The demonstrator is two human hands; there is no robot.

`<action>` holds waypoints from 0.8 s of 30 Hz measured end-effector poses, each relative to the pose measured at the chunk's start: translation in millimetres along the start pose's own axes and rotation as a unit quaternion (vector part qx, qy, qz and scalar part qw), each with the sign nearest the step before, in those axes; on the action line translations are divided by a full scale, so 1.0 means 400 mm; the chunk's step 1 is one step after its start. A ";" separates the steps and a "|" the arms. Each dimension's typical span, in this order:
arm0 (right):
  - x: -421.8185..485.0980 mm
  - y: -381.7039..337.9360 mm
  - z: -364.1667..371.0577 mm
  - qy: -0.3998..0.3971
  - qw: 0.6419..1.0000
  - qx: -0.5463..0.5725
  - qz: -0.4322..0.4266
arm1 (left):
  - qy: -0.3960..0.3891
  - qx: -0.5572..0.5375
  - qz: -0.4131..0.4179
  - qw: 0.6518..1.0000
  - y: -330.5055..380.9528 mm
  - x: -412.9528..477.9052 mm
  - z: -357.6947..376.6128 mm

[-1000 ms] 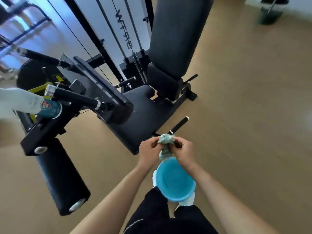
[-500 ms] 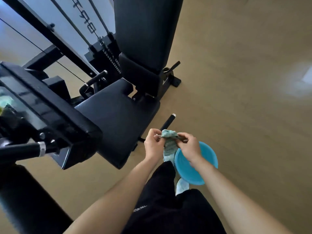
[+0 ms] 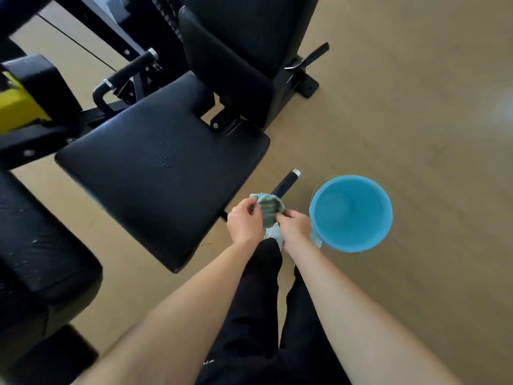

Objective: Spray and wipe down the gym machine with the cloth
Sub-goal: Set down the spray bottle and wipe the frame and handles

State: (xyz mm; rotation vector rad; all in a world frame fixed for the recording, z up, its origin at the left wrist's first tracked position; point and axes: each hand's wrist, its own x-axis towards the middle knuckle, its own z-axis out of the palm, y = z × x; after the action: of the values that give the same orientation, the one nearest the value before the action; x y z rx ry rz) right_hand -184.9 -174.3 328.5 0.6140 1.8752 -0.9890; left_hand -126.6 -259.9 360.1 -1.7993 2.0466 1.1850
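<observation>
Head view, cloth (image 3: 268,209) (bunched), seat (image 3: 155,168) edge

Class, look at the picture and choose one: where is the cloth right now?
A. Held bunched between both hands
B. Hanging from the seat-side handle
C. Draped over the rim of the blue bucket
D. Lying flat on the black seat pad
A: the left hand and right hand both grip the bunched cloth, beside the seat pad and apart from the blue bucket.
</observation>
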 end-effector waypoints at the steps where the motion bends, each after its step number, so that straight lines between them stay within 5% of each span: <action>1: 0.028 0.008 0.006 -0.014 1.000 0.016 0.018 | -0.018 0.035 0.005 0.999 -0.006 0.020 0.013; 8: 0.135 0.046 0.044 -0.131 0.966 0.198 0.105 | -0.109 0.113 0.016 0.987 -0.023 0.126 0.075; 17: 0.252 0.009 0.016 -0.112 0.937 0.314 0.106 | -0.145 0.155 0.088 0.973 0.034 0.201 0.152; 24: 0.384 -0.076 -0.049 -0.116 0.953 0.276 0.032 | -0.189 0.208 0.135 0.950 0.162 0.304 0.244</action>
State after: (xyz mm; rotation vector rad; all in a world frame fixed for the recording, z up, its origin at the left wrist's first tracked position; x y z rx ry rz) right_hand -289.0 -172.3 210.1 0.8343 1.3583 -1.4884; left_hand -251.4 -292.2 250.9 -1.0386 2.1429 0.9651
